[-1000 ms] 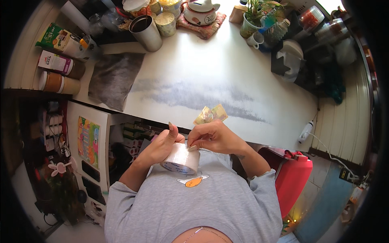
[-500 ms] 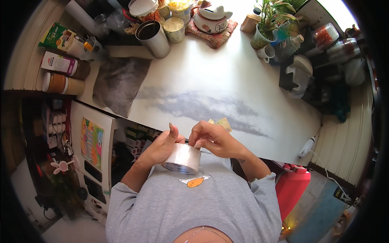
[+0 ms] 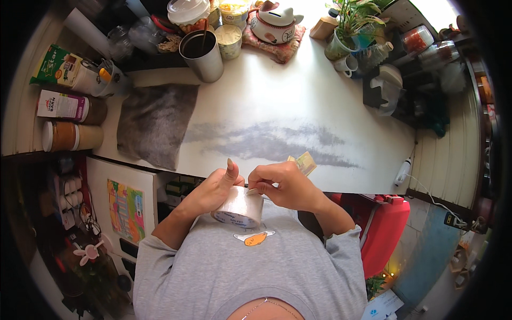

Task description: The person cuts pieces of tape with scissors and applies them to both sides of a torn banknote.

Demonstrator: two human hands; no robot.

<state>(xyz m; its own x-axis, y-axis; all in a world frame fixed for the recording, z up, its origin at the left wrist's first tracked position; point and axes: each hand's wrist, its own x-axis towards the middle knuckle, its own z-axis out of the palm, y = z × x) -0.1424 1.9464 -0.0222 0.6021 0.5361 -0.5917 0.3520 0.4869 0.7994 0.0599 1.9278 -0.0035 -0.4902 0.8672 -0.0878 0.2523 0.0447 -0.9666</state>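
Note:
A wide roll of clear packing tape (image 3: 241,207) is held in front of my chest, with blue print around its inner core. My left hand (image 3: 217,186) grips its left side, thumb pointing up. My right hand (image 3: 282,184) is curled at the roll's upper right, its thumb and fingertips pinched against the tape's surface. Whether a loose tape end is between them is too small to see. Just behind my right hand, a yellowish banknote-like paper (image 3: 305,162) shows over the white table (image 3: 256,88); part of it is hidden by the hand.
A dark grey cloth (image 3: 154,125) lies at the table's left. Along the back stand a metal tumbler (image 3: 202,58), a white cat figurine (image 3: 273,26) and a potted plant (image 3: 341,45). Jars (image 3: 66,136) line the left; a white corded device (image 3: 404,172) lies at the right edge.
My right thumb and fingertips have come down from the roll's far edge onto its upper surface. My left hand keeps its grip. The whole view has shifted slightly.

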